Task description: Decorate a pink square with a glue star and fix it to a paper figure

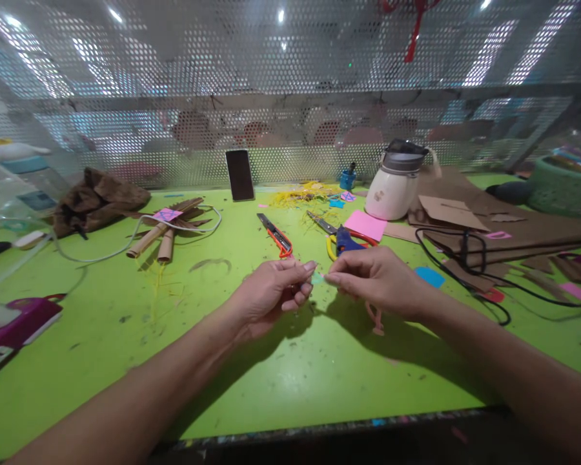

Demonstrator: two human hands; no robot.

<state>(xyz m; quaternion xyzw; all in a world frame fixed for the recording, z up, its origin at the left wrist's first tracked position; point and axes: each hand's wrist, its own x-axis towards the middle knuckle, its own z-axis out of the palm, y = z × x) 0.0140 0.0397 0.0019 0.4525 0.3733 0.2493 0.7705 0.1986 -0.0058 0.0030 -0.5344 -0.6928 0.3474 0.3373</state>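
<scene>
My left hand [278, 287] is closed in a pinch above the middle of the green table, thumb against the fingers. At its fingertips shows a small pale-green piece [316, 278], perhaps paper. My right hand [375, 281] faces it from the right, thumb and forefinger pinched; a tiny pinkish bit seems to show at the tips, too small to name. Just beyond my left hand lies an orange box cutter [275, 236]. Scissors [341, 240] with blue and yellow handles lie behind my right hand, beside pink paper squares [366, 225]. A pinkish cut strip [377, 321] lies below my right hand.
A phone [240, 175] leans against the perforated screen. Rolled cardboard tubes [148, 240], a brown cloth bag [97, 200] and a purple power strip [17, 329] are left. A pale jug [394, 184], black cable [484, 284], blue paper [430, 277] and cardboard [523, 226] lie right.
</scene>
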